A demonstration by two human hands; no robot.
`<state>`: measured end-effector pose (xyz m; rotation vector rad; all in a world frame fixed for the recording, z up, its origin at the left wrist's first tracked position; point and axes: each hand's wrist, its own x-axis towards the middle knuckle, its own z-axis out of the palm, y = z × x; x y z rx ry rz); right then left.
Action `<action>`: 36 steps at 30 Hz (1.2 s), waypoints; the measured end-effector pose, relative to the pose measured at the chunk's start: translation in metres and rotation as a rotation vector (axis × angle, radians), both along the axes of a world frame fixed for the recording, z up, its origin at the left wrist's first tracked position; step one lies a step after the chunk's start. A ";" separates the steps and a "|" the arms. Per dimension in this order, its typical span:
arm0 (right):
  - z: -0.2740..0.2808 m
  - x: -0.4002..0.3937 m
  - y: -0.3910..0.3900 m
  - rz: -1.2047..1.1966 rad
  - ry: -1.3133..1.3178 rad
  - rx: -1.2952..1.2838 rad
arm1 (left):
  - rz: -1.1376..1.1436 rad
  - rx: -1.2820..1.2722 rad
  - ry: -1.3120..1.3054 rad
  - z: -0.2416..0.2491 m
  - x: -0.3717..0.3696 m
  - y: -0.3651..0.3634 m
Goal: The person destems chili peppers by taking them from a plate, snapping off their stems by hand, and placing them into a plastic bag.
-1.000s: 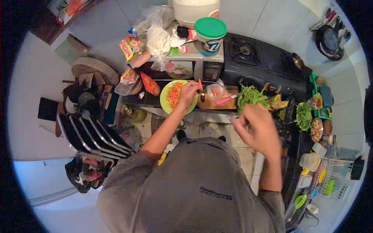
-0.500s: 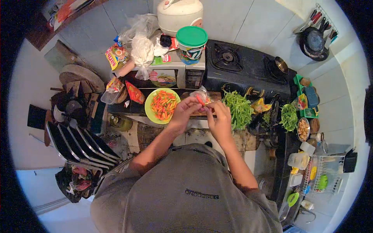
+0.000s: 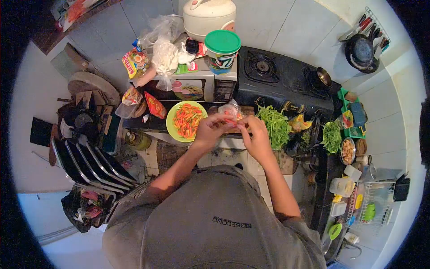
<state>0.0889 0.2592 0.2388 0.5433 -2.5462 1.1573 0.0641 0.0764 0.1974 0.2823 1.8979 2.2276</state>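
It was a kitchen, by its look a household one. A black stove [image 3: 289, 77] with a burner [image 3: 262, 67] stood along a tiled wall [image 3: 286, 22], near a rice cooker [image 3: 208, 21]. A pan [image 3: 359, 50] hung at the right, and lower down stood a wire dish rack [image 3: 375, 215]. Food lay about: chillies [image 3: 187, 119] on a plate [image 3: 169, 127], and heaped greens [image 3: 273, 127].

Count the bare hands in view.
2: the left hand near the round yellow-green plate of orange-red chillies, the right hand near the leafy green vegetable heap; no others show.
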 end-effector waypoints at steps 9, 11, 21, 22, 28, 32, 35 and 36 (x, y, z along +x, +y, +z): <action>-0.011 0.006 -0.012 -0.131 0.130 -0.006 | 0.147 0.052 -0.022 -0.016 0.018 0.009; -0.010 0.011 -0.016 -0.171 0.128 -0.009 | 0.149 0.069 -0.058 -0.014 0.021 0.009; 0.005 0.013 0.003 0.049 0.029 0.179 | 0.041 -0.039 -0.019 -0.003 0.022 -0.001; 0.004 0.012 0.005 0.072 0.066 0.194 | 0.015 -0.032 -0.018 -0.002 0.021 -0.002; 0.017 0.016 0.007 0.083 0.160 0.186 | -0.001 -0.101 0.024 0.003 0.022 -0.003; 0.012 0.019 0.001 0.025 0.190 0.084 | 0.049 -0.014 0.027 0.007 0.025 0.002; 0.011 0.021 -0.002 -0.007 0.245 0.040 | 0.070 -0.014 0.047 0.011 0.027 0.004; 0.010 0.021 -0.002 -0.007 0.245 0.040 | 0.070 -0.014 0.047 0.010 0.027 0.004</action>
